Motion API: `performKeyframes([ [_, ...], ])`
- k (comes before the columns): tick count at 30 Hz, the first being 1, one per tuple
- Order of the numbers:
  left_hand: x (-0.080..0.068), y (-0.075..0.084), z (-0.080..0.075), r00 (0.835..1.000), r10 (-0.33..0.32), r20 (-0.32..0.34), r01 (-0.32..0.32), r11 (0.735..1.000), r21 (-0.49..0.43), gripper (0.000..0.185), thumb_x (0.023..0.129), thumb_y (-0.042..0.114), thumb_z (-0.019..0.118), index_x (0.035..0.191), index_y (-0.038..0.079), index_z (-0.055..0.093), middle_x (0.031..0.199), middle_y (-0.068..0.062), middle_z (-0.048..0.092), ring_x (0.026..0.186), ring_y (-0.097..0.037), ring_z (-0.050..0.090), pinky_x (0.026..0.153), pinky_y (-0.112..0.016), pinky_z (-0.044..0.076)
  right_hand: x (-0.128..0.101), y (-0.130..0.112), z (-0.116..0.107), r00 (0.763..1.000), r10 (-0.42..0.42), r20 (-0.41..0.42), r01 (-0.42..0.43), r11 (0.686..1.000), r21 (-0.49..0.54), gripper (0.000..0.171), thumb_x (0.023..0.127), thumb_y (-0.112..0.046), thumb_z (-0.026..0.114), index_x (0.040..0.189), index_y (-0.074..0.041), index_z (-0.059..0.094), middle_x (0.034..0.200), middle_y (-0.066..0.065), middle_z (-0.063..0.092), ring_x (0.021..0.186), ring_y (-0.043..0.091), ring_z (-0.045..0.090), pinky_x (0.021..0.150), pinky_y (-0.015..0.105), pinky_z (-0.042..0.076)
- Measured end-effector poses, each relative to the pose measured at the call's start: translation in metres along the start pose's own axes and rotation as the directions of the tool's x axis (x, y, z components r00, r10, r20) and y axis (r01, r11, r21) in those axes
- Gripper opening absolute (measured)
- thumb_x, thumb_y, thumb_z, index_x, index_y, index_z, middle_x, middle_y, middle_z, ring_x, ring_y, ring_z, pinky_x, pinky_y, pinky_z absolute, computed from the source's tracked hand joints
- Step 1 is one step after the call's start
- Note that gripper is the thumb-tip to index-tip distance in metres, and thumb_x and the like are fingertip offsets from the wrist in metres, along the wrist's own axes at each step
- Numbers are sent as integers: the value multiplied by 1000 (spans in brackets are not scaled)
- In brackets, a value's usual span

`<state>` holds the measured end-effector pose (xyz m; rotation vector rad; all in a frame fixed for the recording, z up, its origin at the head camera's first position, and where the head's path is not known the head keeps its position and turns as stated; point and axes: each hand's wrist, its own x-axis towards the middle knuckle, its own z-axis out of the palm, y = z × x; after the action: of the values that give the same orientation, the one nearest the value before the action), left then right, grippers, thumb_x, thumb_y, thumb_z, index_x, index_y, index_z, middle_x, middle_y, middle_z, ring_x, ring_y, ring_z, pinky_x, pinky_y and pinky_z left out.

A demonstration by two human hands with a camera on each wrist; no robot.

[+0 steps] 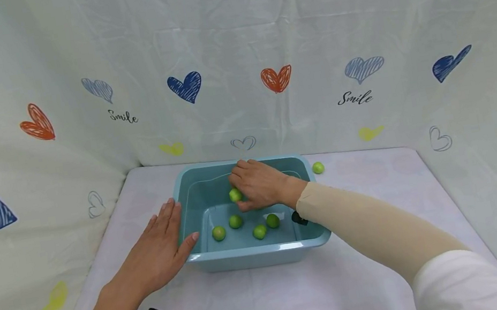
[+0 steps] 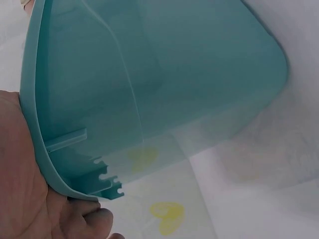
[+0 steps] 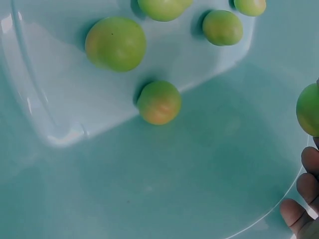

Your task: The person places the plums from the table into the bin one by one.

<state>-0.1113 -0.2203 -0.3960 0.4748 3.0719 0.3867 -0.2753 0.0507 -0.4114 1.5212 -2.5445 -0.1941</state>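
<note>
A light blue plastic basin [image 1: 264, 256] stands on the table with several small round green fruits in it, one of them [image 1: 219, 233] near the left of its floor. Over the inside of the basin, my right hand [image 1: 260, 183] holds another green fruit [image 1: 235, 195] between thumb and fingers. That held fruit [image 3: 310, 109] shows at the right edge of the right wrist view. My left hand [image 1: 160, 245] rests on the basin's left rim, fingers straight and thumb over the edge. The left wrist view shows this hand against the rim [image 2: 29, 104].
One more green fruit [image 1: 318, 167] lies on the table outside the basin, by its back right corner. A pale cloth [image 1: 273, 308] covers the table. Behind and at both sides hangs a white sheet [image 1: 229, 33] printed with hearts.
</note>
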Motion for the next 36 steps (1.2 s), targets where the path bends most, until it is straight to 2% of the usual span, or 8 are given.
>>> performKeyframes([
  [9,0,1,-1,1000,-6,5,6,1000,-1,85,110,51,47,162,-12,23,171,-31,20,159,-49,23,125,-67,25,0,-1,0,999,20,28,-21,1000,20,36,97,-46,69,105,-12,60,97,3,58,93,23,47,81,36,45],
  [24,0,1,0,1000,-6,1,6,1000,-7,85,110,51,46,162,-13,23,171,-31,21,158,-49,23,125,-67,25,-1,0,-1,997,28,65,-27,1000,-15,37,99,-48,62,109,-12,61,99,2,59,94,22,47,83,36,46],
  [36,-1,1,-1,1000,-4,6,4,1000,-19,86,110,51,47,162,-13,22,172,-31,19,159,-49,23,125,-68,24,0,-1,-1,998,29,58,-29,1000,-10,37,101,-47,59,109,-12,62,101,3,61,94,23,48,83,36,46],
])
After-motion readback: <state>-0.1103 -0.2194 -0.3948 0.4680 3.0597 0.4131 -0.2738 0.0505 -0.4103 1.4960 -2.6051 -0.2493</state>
